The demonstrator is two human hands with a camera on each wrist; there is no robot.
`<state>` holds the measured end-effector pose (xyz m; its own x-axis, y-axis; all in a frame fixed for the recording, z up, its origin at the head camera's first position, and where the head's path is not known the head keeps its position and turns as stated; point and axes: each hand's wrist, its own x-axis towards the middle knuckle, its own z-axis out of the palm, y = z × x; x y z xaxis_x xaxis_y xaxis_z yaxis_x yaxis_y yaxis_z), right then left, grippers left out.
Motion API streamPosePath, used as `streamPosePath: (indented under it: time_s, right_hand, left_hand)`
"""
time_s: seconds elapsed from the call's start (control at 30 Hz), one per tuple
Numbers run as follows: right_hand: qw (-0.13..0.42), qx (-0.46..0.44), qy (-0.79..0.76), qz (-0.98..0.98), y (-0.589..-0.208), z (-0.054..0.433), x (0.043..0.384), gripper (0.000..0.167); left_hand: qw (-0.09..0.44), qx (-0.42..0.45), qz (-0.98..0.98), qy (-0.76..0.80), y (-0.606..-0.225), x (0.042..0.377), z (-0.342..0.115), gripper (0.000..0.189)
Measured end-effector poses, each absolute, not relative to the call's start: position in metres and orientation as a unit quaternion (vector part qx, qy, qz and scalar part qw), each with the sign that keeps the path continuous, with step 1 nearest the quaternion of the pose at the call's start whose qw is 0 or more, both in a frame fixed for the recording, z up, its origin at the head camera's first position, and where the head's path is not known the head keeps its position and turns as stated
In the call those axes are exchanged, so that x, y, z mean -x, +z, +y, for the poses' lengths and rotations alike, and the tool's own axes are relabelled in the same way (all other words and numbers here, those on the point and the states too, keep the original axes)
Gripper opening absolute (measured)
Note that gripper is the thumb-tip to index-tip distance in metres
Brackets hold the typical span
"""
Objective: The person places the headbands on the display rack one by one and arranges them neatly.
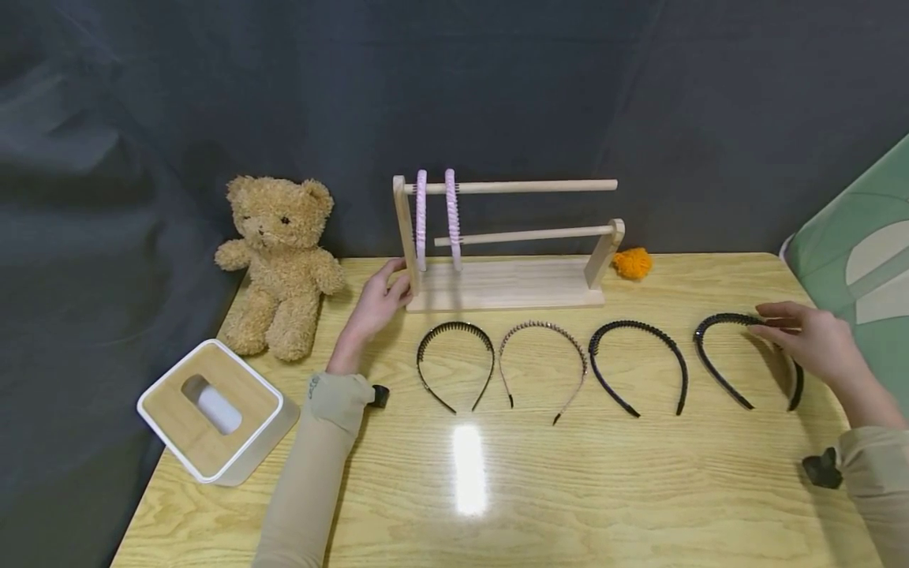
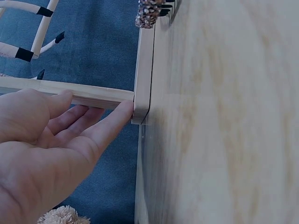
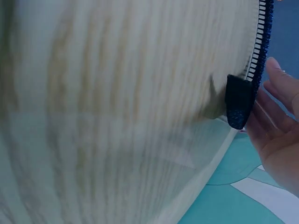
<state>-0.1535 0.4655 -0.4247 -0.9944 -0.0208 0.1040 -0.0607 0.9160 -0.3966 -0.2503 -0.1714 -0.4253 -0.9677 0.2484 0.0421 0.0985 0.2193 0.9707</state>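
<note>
Left of centre, the left hand [image 1: 378, 301] rests its loose fingers against the rack [image 1: 511, 285], apparently to steady it, while at far right the right hand [image 1: 817, 339] pinches the rightmost headband [image 1: 727, 318], probably spaced apart for easy grasping.

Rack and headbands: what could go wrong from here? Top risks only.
1. The upper rod has a free right end, so the lilac headbands might slide off if the rack tips.
2. The left hand touches the left post; an unintended push could shift the rack.
3. The right hand is at the rightmost black headband, whose teeth may catch on fingers.
</note>
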Motion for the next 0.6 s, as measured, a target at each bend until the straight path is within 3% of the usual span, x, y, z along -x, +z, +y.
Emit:
streamPosePath:
  time_s: [0.6]
  right_hand:
    - [0.069, -0.026, 0.186, -0.980, -0.4308, 0.4744, 0.1527, 0.029]
  left_hand:
    - [0.061, -0.106, 0.784, 0.609, -0.4226, 0.2484, -0.1700, 0.045]
